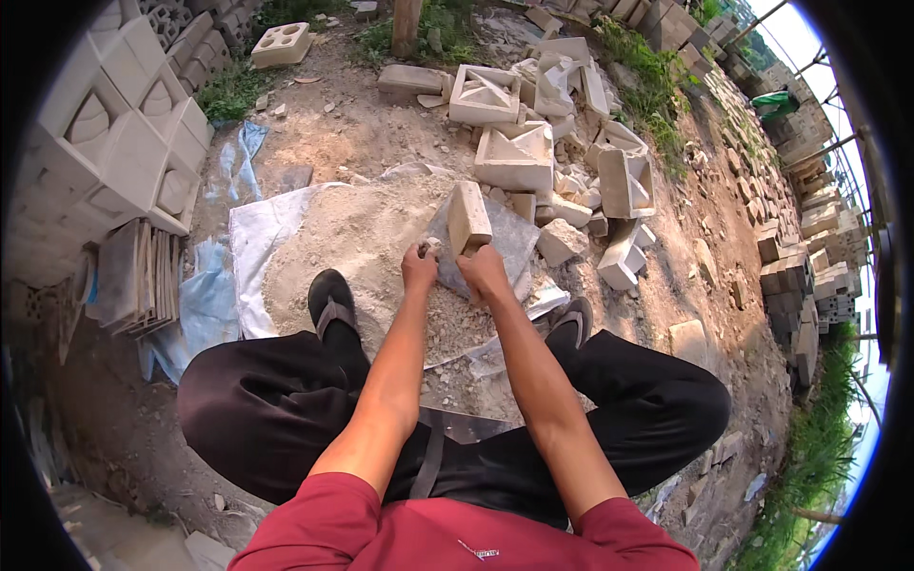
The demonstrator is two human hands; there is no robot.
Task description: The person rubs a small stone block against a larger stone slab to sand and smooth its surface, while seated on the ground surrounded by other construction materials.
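In front of me my right hand (484, 270) is closed at the near end of a tan rectangular block (468, 214), which stands up and away from the fist. Whether the block has a handle inside the grip is hidden. My left hand (419, 268) is beside it, fingers closed on a small pale stone chunk (431, 246). Both hands are over a flat grey slab (514, 240) dusted with crumbs. Around the slab's left side spreads a heap of pale crushed rubble (333, 233) on a white sheet (249, 266).
Broken pale decorative blocks (515, 152) lie piled beyond the slab to the right. Stacked blocks (124, 124) rise at the left, above thin leaning boards (143, 276) and blue plastic sheeting (209, 295). A wooden post (406, 29) stands at the far side. My sandalled feet (333, 300) flank the heap.
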